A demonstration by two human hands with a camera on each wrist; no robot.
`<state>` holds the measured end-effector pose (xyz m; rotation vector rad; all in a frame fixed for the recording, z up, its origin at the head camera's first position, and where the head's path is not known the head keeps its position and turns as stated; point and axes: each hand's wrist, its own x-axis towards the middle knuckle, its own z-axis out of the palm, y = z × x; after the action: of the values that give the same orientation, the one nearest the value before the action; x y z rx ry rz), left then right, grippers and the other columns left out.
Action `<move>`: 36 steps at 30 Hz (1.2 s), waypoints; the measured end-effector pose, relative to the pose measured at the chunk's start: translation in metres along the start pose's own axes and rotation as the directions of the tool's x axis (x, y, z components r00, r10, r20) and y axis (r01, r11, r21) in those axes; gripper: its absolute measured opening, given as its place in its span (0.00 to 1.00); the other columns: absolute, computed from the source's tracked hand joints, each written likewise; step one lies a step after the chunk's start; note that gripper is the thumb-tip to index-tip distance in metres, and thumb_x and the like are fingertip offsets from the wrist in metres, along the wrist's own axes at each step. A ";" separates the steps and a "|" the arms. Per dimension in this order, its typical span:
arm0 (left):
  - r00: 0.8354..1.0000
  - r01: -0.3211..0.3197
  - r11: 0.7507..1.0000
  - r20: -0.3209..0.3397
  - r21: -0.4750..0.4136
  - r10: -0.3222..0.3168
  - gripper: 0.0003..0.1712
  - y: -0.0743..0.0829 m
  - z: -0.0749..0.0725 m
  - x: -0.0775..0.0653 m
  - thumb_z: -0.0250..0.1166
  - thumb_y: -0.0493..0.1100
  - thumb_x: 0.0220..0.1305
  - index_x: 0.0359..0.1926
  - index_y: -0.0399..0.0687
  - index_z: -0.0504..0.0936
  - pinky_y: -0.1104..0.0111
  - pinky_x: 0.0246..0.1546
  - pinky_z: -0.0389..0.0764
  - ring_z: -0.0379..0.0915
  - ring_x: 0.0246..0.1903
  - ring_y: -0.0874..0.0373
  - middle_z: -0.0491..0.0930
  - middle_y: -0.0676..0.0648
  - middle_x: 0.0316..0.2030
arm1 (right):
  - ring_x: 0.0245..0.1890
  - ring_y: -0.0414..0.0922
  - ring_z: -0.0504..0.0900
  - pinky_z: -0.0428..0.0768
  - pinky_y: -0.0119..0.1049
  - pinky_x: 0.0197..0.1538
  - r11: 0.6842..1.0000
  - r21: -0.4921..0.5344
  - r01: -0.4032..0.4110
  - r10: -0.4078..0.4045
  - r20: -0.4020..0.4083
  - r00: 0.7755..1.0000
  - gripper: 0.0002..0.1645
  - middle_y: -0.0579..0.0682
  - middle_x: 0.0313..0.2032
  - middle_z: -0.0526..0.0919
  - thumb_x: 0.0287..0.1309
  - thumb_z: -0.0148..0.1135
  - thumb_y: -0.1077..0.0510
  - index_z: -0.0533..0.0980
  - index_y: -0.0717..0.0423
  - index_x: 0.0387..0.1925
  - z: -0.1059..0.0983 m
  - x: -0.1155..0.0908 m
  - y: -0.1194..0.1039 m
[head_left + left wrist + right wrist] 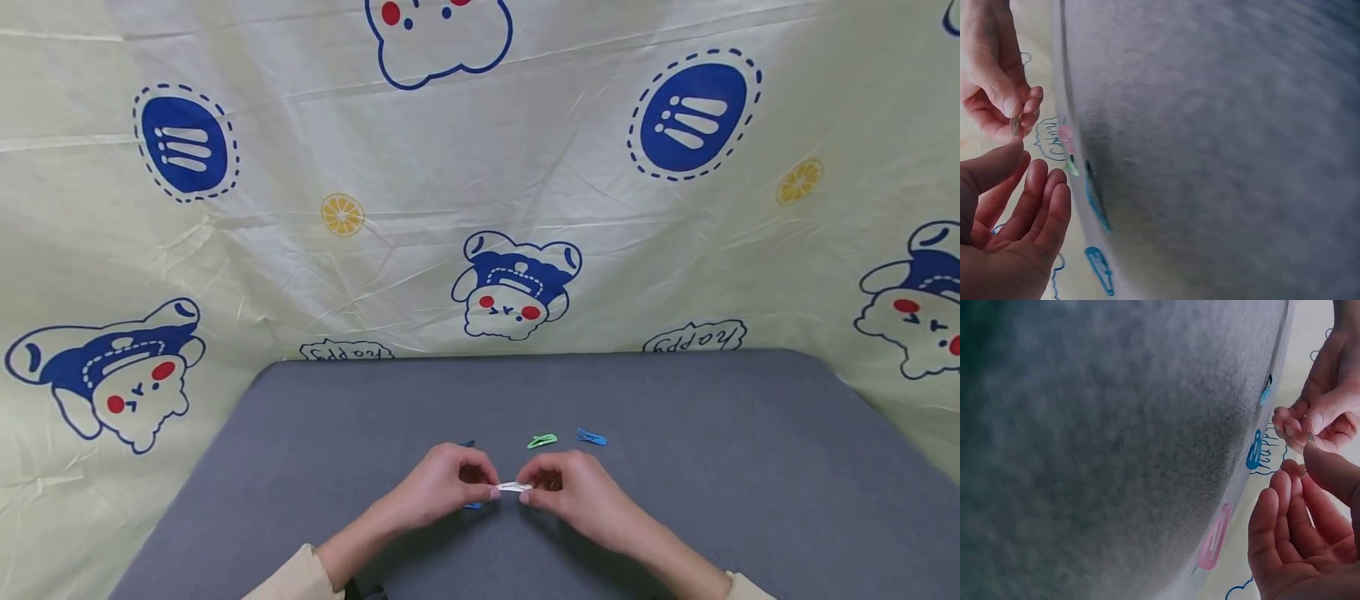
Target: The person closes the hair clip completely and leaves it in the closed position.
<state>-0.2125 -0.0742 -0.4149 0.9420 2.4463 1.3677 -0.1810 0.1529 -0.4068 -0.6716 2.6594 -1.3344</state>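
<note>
A small white snap hair clip (513, 487) is held up above the grey table between both hands. My left hand (453, 486) pinches its left end between thumb and fingertips. On the other end, the thumb and fingers of my right hand (576, 493) pinch it the same way. In the left wrist view only a sliver of the clip (1015, 126) shows at the fingertips. A blue hair clip (472, 506) lies mostly hidden behind the left hand, and a dark one (468, 443) peeks out past its knuckles.
Farther back on the grey table (675, 400) lie a green hair clip (542, 440) and a blue hair clip (592, 437). A pink hair clip (1214, 540) shows in the right wrist view. Behind the table hangs a printed cloth (480, 167).
</note>
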 end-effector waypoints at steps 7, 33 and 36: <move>0.998 0.043 0.999 0.038 -0.032 -0.042 0.03 -0.005 0.000 0.003 0.72 0.35 0.57 0.29 0.46 0.86 0.74 0.23 0.72 0.71 0.22 0.66 0.79 0.57 0.22 | 0.27 0.36 0.78 0.75 0.31 0.31 1.000 0.008 0.011 -0.011 0.047 0.999 0.04 0.38 0.25 0.81 0.53 0.72 0.59 0.84 0.50 0.33 0.000 0.006 0.004; 0.997 -0.015 0.995 0.077 0.097 0.008 0.06 -0.013 0.005 0.014 0.75 0.31 0.51 0.26 0.44 0.85 0.75 0.30 0.74 0.71 0.26 0.70 0.74 0.57 0.24 | 0.27 0.35 0.78 0.75 0.31 0.31 1.000 -0.025 0.005 -0.002 0.116 0.993 0.05 0.37 0.25 0.82 0.53 0.73 0.61 0.84 0.49 0.31 0.001 0.016 0.018; 0.997 -0.027 0.990 0.069 0.136 0.018 0.07 -0.012 0.008 0.015 0.75 0.32 0.50 0.24 0.45 0.85 0.76 0.29 0.72 0.69 0.25 0.71 0.73 0.56 0.24 | 0.26 0.35 0.78 0.75 0.30 0.30 1.000 -0.014 0.012 -0.010 0.121 0.993 0.05 0.38 0.24 0.81 0.52 0.73 0.62 0.84 0.51 0.31 0.000 0.016 0.020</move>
<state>-0.2258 -0.0641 -0.4272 1.0311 2.5119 1.1673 -0.2026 0.1561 -0.4206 -0.7453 2.5763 -1.2354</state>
